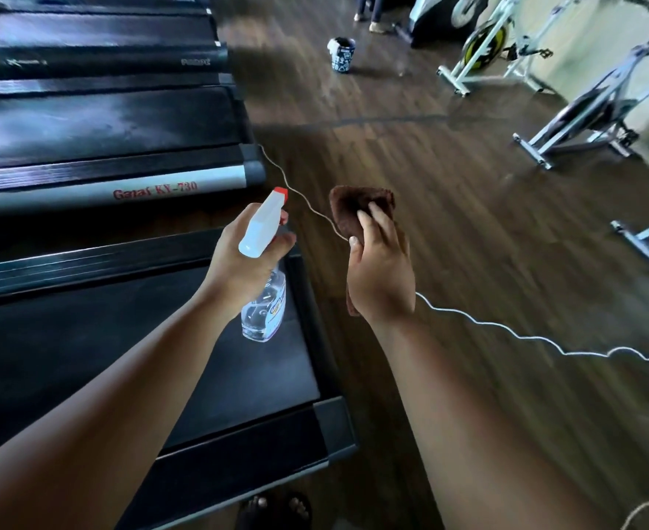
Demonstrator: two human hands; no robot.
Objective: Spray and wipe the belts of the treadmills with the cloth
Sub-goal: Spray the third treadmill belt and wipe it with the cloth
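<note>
My left hand (pixel 240 262) grips a clear spray bottle (pixel 263 300) with a white head and red nozzle, held over the rear right corner of the nearest treadmill's black belt (pixel 124 357). My right hand (pixel 382 273) holds a folded brown cloth (pixel 357 206) above the wooden floor, just right of that treadmill. A second treadmill belt (pixel 97 124), with a silver side rail marked in red letters, lies farther ahead, and more treadmills line up behind it at the top left.
A thin white cord (pixel 506 334) snakes across the wooden floor from the second treadmill toward the right. A dark patterned bin (pixel 342 55) stands on the floor ahead. Exercise bikes (pixel 583 109) line the right side. A person's legs (pixel 370 11) show at the top.
</note>
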